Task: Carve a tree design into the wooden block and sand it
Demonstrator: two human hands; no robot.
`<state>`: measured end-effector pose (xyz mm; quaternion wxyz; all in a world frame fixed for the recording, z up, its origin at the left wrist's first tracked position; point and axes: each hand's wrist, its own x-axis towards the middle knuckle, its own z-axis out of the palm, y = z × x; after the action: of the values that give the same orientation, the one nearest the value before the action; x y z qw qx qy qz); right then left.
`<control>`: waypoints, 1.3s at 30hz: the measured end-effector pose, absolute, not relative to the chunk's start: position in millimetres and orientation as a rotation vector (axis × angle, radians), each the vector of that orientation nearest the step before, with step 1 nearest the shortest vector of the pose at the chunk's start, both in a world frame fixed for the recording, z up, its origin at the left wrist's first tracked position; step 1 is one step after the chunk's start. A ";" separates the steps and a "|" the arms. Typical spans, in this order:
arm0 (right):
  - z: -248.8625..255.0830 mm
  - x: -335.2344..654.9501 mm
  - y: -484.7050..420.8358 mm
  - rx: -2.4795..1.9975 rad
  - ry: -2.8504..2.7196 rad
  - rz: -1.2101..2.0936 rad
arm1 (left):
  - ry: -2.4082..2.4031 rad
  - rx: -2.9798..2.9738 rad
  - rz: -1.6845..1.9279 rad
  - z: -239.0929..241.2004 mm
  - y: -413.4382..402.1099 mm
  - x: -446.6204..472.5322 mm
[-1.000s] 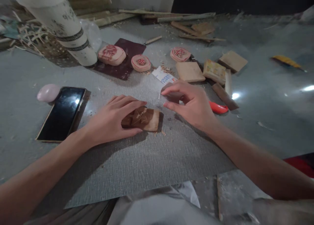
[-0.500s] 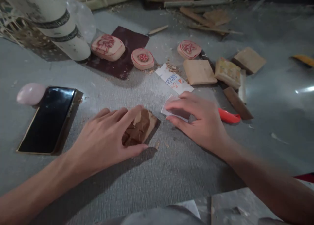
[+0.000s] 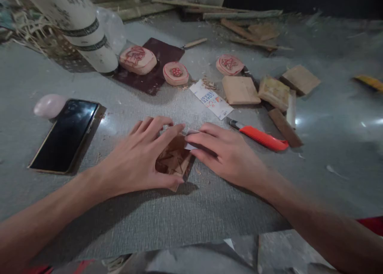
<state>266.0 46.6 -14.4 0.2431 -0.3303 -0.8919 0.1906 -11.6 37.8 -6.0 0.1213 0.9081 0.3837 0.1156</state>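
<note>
A small brown wooden block with angular shapes carved into its top lies on a grey textured mat, at the centre, between both hands. The left hand arches over it, thumb and fingers gripping its edges. The right hand, fingers stretched flat, presses a small white slip against the block's far corner. An orange-handled cutter lies just beyond, a dark phone to the left.
</note>
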 end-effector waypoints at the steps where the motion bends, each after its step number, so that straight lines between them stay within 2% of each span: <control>1: -13.8 265.5 46.5 -0.905 -2.463 0.525 | 1.054 2.668 0.342 -7.8 37.5 -13.9; 5: -9.0 263.7 43.7 -0.984 -2.582 0.495 | 0.877 2.611 0.271 -13.2 36.8 -19.3; 11: -0.2 263.6 30.8 -0.980 -2.753 0.361 | 0.926 2.554 0.308 -17.9 37.6 -20.5; 16: 8.8 270.2 37.0 -0.958 -2.859 0.512 | 0.902 2.552 0.271 -14.6 40.9 -20.2; 19: 11.8 270.5 40.2 -0.947 -2.899 0.432 | 0.892 2.527 0.279 -13.7 42.9 -20.0; 23: 9.2 269.7 35.1 -0.733 -2.902 0.382 | 0.876 2.538 0.320 -15.2 43.9 -20.2; 27: 2.6 269.9 33.7 -0.796 -2.835 0.212 | 0.875 2.540 0.290 -12.9 43.6 -20.2; 31: -3.2 269.2 37.7 -0.614 -2.837 0.276 | 0.902 2.522 0.269 -10.8 44.5 -20.3; 35: -4.6 271.2 42.0 -0.743 -2.791 0.202 | 0.883 2.519 0.248 -11.0 47.1 -23.3; 39: -5.7 271.7 39.9 -0.636 -2.812 0.231 | 0.868 2.512 0.270 -12.9 48.8 -27.5</control>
<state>271.7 39.9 -5.7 0.1246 -0.2181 -0.9647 0.0793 -27.5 48.8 -12.9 0.2329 0.9144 0.3160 0.0983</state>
